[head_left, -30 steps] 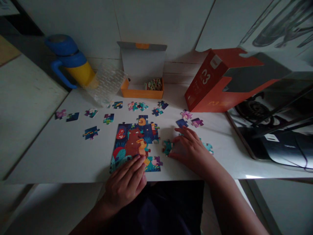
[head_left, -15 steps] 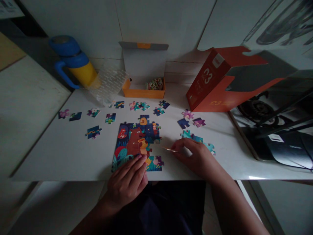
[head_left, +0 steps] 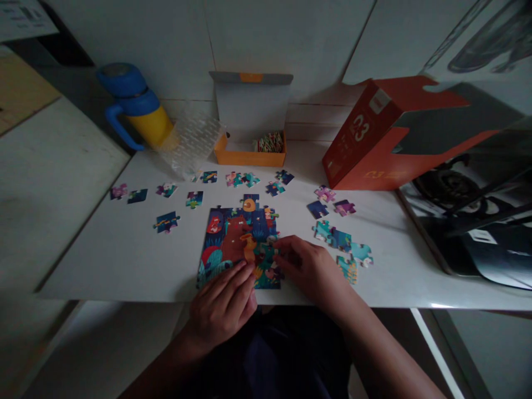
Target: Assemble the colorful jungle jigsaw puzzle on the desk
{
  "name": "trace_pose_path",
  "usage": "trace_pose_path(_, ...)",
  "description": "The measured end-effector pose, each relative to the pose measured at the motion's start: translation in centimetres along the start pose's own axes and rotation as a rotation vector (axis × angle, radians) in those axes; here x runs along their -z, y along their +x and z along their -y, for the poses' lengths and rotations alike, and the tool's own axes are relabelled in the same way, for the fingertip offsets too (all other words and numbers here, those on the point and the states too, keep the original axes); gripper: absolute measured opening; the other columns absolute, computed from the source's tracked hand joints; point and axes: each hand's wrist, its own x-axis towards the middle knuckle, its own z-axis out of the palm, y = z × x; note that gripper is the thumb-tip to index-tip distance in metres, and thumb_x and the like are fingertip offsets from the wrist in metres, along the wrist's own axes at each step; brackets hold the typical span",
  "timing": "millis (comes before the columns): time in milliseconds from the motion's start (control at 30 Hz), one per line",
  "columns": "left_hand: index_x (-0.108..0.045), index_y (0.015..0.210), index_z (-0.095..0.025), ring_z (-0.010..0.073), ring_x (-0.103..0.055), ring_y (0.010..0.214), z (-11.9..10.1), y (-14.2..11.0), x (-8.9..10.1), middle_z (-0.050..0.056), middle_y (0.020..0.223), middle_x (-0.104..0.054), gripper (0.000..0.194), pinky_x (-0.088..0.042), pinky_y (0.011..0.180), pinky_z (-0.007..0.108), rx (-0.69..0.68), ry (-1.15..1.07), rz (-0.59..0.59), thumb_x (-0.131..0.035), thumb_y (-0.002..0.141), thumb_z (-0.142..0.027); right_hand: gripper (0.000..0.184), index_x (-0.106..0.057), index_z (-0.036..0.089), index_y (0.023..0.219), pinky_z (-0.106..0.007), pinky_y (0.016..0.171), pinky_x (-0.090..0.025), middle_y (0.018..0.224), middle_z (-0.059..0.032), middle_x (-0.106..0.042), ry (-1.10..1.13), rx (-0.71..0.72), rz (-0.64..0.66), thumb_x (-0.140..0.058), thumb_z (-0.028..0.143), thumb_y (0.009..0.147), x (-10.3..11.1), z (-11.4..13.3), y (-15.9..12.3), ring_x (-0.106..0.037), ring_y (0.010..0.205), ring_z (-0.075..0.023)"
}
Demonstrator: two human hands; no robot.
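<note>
A partly joined jigsaw puzzle [head_left: 233,238] with a brown bear lies near the table's front edge. Across its lower edge rests my left hand [head_left: 224,302], fingers stretched out and flat. My right hand [head_left: 311,269] pinches a dark teal puzzle piece [head_left: 266,252] at the puzzle's right side, between the upper right part and the bottom right corner. Fingertips hide part of that piece, and I cannot tell whether it is fully seated. Joined teal pieces [head_left: 341,239] lie just right of my right hand, with an orange-patterned piece [head_left: 348,270] below them.
Loose pieces [head_left: 167,221] are scattered left of and behind the puzzle. Behind stand an open orange box [head_left: 249,158], a plastic bag [head_left: 193,144] and a blue-yellow jug [head_left: 145,116]. A tall red box [head_left: 366,144] and black equipment [head_left: 465,238] occupy the right.
My right hand has moved left with the puzzle piece, bringing it from above the table down into the puzzle's right-hand gap. My left hand stays on the lower edge. The view has shifted slightly.
</note>
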Motion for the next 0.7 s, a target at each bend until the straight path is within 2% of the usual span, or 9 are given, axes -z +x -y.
trace_pose_path(333, -0.075, 0.13, -0.012, 0.0214, -0.075, 0.128, -0.1, -0.2, -0.2, 0.008, 0.139, -0.078, 0.034, -0.056, 0.118, 0.034, 0.005, 0.009, -0.011, -0.071, 0.096, -0.014, 0.02, -0.074, 0.021, 0.12, -0.03, 0.081, -0.056, 0.101, -0.0062, -0.079, -0.093, 0.058, -0.039, -0.068, 0.021, 0.101, -0.2, -0.8, 0.1, -0.073, 0.084, -0.0186)
trace_pose_path(500, -0.075, 0.129, -0.014, 0.0212, -0.076, 0.126, -0.1, 0.1, 0.1, 0.007, 0.138, -0.078, 0.035, -0.06, 0.113, 0.034, 0.009, 0.017, -0.003, -0.072, 0.094, -0.014, 0.022, -0.073, 0.021, 0.123, -0.035, 0.086, -0.059, 0.11, -0.0085, -0.078, -0.127, 0.132, -0.076, -0.068, 0.023, 0.102, -0.7, -1.2, 0.0, -0.076, 0.094, -0.0221)
trace_pose_path(700, -0.075, 0.128, -0.014, 0.0225, -0.076, 0.125, -0.1, 0.1, 0.1, 0.007, 0.137, -0.079, 0.034, -0.059, 0.113, 0.034, 0.016, 0.017, 0.0, -0.073, 0.094, -0.013, 0.027, -0.071, 0.022, 0.128, -0.038, 0.092, -0.062, 0.119, -0.0098, -0.075, -0.205, 0.168, -0.098, -0.071, 0.023, 0.101, -1.4, -0.7, -0.1, -0.076, 0.104, -0.0252)
